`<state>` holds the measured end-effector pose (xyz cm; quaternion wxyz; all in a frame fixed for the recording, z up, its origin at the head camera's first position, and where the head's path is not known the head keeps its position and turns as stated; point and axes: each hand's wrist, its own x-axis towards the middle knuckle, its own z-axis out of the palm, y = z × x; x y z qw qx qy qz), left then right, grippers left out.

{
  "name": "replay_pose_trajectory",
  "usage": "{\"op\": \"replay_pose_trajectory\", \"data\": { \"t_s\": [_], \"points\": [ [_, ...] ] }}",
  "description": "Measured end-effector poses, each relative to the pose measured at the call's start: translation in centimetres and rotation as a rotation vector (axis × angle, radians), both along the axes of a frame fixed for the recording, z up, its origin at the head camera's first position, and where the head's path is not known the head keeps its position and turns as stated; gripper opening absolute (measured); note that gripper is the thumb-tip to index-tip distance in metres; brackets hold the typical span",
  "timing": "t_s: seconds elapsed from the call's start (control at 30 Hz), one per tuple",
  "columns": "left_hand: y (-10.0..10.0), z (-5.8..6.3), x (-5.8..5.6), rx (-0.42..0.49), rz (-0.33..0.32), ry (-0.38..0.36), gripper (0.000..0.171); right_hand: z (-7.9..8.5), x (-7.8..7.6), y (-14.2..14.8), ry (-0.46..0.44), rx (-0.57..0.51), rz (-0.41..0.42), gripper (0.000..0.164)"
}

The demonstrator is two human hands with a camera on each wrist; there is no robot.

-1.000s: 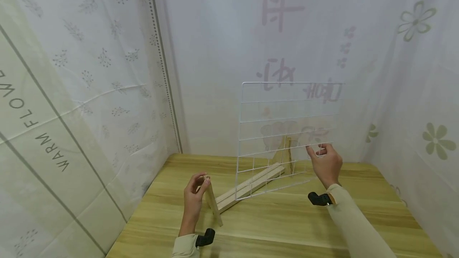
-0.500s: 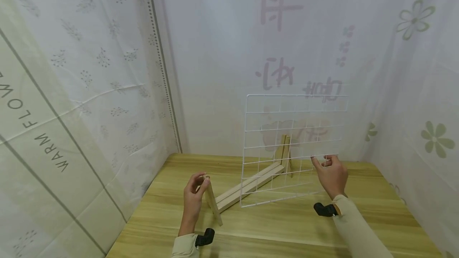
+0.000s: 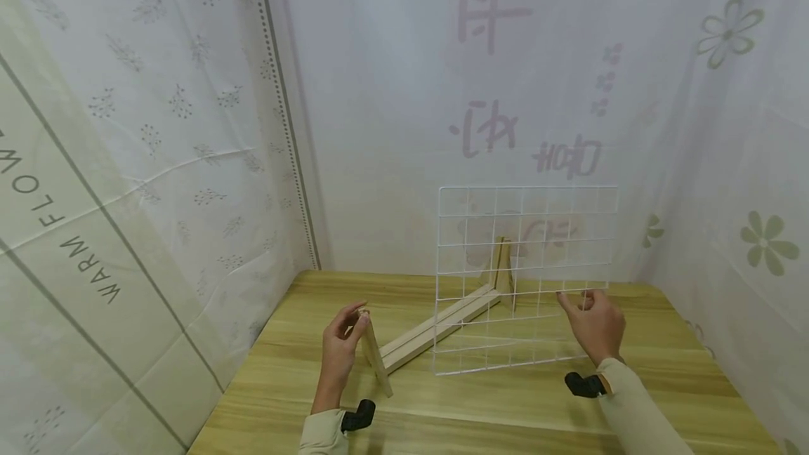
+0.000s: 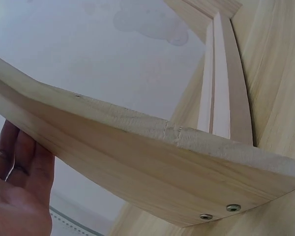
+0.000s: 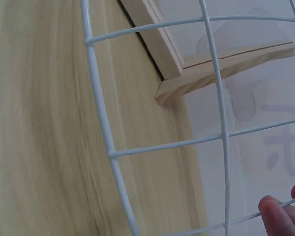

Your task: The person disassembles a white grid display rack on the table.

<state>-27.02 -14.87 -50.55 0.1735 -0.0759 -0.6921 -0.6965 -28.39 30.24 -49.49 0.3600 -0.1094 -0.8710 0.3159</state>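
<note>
A pale wooden stand lies on the table, made of a grooved rail [image 3: 436,331] joining two upright end pieces. My left hand [image 3: 339,344] pinches the top of the near end piece [image 3: 378,364]. In the left wrist view that end piece [image 4: 137,152] spans the picture, with two metal bolts [image 4: 233,208] low on its outer face. White wire makes up the grid panel [image 5: 224,136], which my right hand [image 3: 597,323] grips by its right side. The panel stands upright in front of the rail, apart from the groove. The far end piece [image 3: 503,269] shows through the wires.
The wood-grain table [image 3: 480,413] carries the stand. White printed cloth [image 3: 379,125] hangs behind it, with more cloth [image 3: 189,181] on the left and right [image 3: 746,160]. Black wrist cameras [image 3: 358,415] sit at both cuffs.
My right hand has moved down and slightly right with the grid panel, which has turned to face me more squarely. My left hand has kept its pinch on the near end piece.
</note>
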Motion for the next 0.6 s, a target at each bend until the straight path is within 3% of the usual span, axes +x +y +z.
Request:
{"op": "replay_pose_trajectory", "data": {
  "t_s": [0.6],
  "points": [
    [-0.1,-0.1,0.9,-0.053,-0.009,0.037,0.019,-1.8,1.5,1.7,-0.100,0.087,-0.015,0.048]
  ]
}}
